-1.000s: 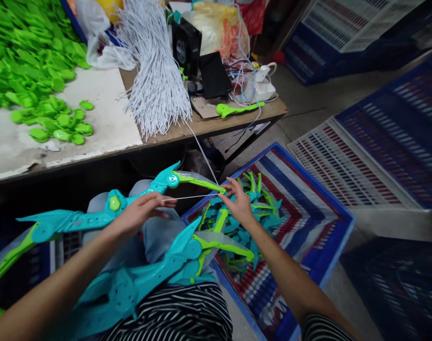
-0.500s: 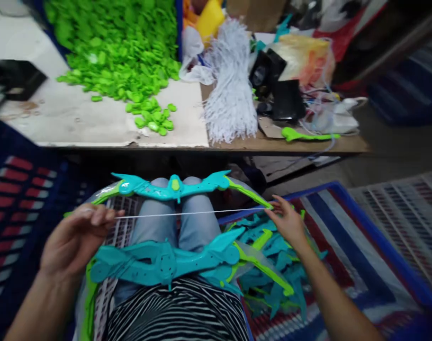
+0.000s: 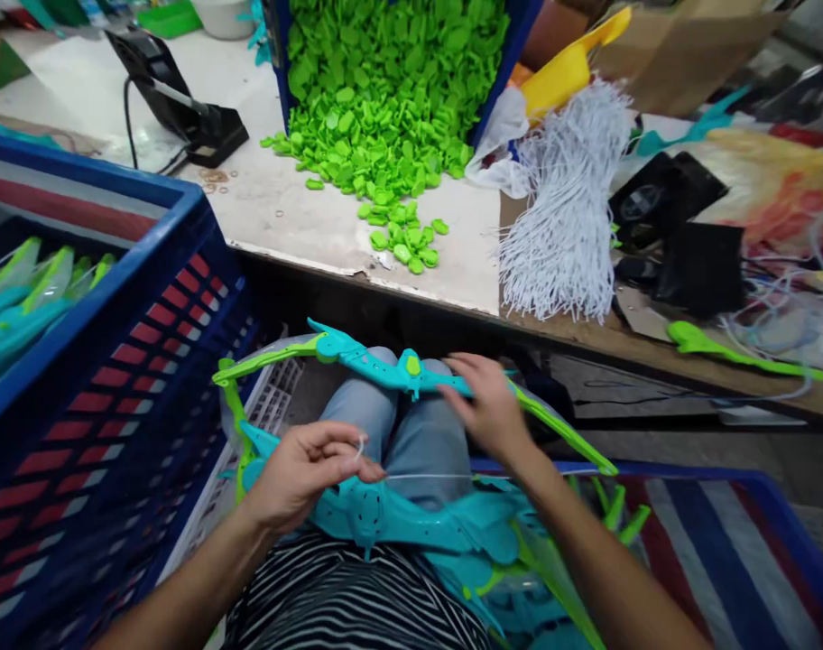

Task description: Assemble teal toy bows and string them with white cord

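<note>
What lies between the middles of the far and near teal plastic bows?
In the head view: blue jeans, white string and part of the left hand.

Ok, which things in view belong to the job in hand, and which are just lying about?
Likely the job:
white string in the left hand
turquoise bow by the right hand
nearer bow
bundle of white strings
loose green pieces

Seemingly lying about:
black fan
yellow plastic thing
black stand
cardboard box

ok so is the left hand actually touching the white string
Touching: the head view shows the left hand pinching the white string, a short end sticking up from its grip.
</note>
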The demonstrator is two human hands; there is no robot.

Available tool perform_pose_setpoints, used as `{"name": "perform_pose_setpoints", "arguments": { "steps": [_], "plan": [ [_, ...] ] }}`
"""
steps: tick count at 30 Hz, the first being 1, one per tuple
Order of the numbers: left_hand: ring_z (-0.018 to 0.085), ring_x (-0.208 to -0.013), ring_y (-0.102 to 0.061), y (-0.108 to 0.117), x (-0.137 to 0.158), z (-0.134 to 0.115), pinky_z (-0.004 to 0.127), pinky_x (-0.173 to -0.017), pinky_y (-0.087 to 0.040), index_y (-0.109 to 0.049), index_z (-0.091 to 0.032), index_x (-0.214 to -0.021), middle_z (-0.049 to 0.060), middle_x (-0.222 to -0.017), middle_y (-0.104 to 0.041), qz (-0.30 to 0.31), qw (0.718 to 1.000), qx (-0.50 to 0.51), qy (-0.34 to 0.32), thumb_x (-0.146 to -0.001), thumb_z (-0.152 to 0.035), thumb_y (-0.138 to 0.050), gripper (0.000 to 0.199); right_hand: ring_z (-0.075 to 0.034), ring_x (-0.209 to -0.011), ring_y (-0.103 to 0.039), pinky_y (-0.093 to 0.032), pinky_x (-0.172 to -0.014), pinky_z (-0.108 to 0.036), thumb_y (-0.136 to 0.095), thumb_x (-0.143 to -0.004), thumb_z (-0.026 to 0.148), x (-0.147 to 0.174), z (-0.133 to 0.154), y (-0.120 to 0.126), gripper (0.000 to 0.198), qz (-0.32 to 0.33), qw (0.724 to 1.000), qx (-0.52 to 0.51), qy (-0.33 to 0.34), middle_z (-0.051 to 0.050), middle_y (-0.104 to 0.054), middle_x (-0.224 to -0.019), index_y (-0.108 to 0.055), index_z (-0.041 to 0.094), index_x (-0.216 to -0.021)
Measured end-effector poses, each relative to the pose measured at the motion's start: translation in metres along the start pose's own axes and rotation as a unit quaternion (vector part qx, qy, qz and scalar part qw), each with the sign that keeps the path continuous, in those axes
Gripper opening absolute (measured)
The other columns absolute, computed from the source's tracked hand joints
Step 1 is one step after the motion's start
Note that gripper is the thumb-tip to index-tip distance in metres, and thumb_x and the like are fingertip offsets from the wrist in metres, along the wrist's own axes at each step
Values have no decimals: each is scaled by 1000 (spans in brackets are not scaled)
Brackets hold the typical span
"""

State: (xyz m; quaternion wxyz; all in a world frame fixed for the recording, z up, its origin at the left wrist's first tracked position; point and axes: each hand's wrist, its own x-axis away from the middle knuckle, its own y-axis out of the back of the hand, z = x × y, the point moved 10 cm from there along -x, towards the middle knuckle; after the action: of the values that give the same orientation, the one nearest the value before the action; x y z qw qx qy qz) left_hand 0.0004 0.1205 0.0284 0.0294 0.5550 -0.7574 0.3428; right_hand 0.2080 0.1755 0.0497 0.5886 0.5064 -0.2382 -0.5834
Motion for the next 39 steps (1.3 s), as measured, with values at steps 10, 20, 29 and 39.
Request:
{"name": "perform_pose_setpoints", "arguments": {
  "steps": [10, 20, 29, 39],
  "plan": [
    [5, -39, -45, 60, 12, -45, 18, -44, -39, -60, -14, -72, -1, -54, -61, -150, 981, -11, -121, -67, -41, -77, 33, -22, -95, -58, -45, -85, -33, -54, -85, 28, -65, 59, -115, 50, 252, 963, -83, 42, -9, -66, -106, -49, 24, -135],
    [6, -37, -42, 114, -10, -140, 18, -37, -35, -60, -13, -70, -1, -54, -59, -287, 900, -153, -289, -67, -30, -69, 19, -17, -76, -56, -46, -73, -29, -58, -78, 34, -55, 37, -116, 49, 300, 928, -220, 5, -4, -57, -84, -59, 23, -125],
    [7, -35, -42, 111, -21, -164, 18, -36, -30, -59, -14, -67, -1, -52, -59, -316, 864, -252, -301, -70, -24, -58, 11, -17, -74, -53, -45, -73, -30, -57, -78, 34, -54, 39, -116, 50, 307, 926, -219, -2, -4, -54, -85, -59, 22, -126],
    [8, -41, -46, 103, -21, -173, 18, -42, -33, -60, -15, -67, -2, -52, -59, -330, 818, -353, -312, -73, -18, -54, 9, -18, -75, -53, -44, -73, -31, -57, -78, 34, -53, 39, -116, 50, 302, 930, -211, -3, -3, -51, -81, -59, 23, -126]
  ]
}}
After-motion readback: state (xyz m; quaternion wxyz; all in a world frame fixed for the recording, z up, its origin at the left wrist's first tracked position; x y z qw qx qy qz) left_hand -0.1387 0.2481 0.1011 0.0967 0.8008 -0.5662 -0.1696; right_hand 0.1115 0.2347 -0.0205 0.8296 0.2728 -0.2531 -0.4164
